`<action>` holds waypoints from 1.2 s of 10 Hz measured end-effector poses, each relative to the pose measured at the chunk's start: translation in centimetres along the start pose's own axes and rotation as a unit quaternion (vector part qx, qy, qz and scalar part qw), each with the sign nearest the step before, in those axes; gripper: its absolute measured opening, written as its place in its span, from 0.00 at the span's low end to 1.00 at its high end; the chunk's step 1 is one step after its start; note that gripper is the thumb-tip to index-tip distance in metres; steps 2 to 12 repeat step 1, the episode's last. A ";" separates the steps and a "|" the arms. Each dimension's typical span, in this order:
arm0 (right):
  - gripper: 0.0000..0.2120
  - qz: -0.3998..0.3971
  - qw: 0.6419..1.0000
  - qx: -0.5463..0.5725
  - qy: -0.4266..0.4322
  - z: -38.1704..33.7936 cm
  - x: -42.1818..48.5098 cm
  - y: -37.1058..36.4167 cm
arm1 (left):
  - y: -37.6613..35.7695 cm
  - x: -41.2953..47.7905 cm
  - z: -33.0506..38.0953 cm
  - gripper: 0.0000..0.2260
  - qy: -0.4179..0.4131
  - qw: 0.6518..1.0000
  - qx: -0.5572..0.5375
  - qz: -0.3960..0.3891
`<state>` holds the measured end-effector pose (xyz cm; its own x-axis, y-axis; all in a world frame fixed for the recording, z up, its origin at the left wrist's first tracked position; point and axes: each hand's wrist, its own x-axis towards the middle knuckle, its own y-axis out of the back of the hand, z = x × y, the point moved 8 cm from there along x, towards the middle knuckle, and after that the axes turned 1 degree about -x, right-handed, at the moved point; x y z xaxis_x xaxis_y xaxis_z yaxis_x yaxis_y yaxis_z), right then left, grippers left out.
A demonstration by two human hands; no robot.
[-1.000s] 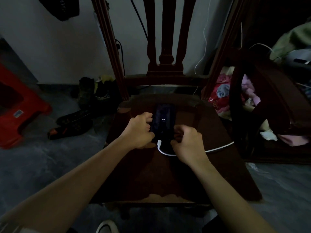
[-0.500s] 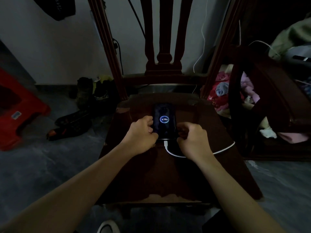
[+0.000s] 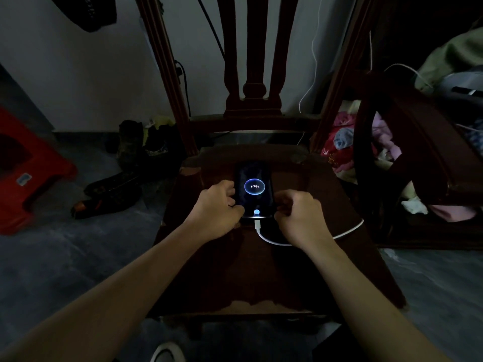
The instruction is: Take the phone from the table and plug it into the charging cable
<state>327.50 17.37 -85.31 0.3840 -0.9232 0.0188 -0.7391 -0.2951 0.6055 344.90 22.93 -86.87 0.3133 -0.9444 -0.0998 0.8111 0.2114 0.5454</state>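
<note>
The dark phone lies face up on the dark wooden chair seat. Its screen is lit with a charging ring reading 79%. The white charging cable is plugged into the phone's near end and curves off to the right, under my right wrist. My left hand has curled fingers on the phone's left edge. My right hand is curled against the phone's lower right corner.
The chair's tall slatted back rises behind the phone. A red plastic stool and dark shoes sit on the floor to the left. On the right are a pile of clothes and dark wooden furniture.
One second ago my right hand held the plug at the phone's dark end. The cable now sits in the port, the screen has lit up, and my right hand has moved to the phone's corner.
</note>
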 end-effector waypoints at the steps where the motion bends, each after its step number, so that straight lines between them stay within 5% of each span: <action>1: 0.17 0.013 1.000 -0.007 0.001 -0.2 0.0 0.4 | 1.1 0.1 0.1 0.28 0.004 1.000 -0.002 0.020; 12: 0.17 0.013 1.000 -0.007 0.001 -0.2 0.0 0.4 | 1.1 0.1 0.1 0.28 0.004 1.000 -0.002 0.020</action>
